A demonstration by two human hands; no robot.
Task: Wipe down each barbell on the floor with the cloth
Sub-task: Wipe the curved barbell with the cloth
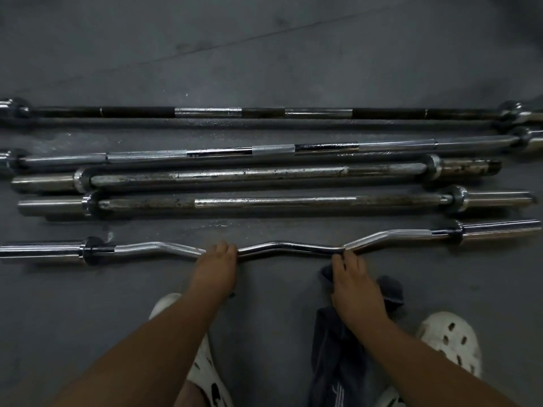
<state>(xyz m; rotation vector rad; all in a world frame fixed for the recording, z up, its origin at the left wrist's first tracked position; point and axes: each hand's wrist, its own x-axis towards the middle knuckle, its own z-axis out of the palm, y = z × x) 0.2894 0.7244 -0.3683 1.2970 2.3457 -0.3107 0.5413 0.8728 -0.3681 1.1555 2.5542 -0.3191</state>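
Several barbells lie side by side on the grey floor. Nearest me is a chrome curl bar [282, 247] with a wavy shaft. My left hand [217, 267] grips its shaft left of the middle bend. My right hand [354, 286] holds a dark cloth [389, 290] and its fingertips touch the shaft right of the middle. The cloth hangs down under my right wrist. Beyond lie two short rusty bars [273, 202] [255, 174], then a long chrome bar [273, 150], and farthest a long bar with dark sections [264, 113].
My two feet in white perforated clogs [452, 339] [202, 362] stand on the floor close behind the curl bar. Bare grey concrete floor [264, 48] stretches beyond the farthest bar. The long bars' sleeves run past both frame edges.
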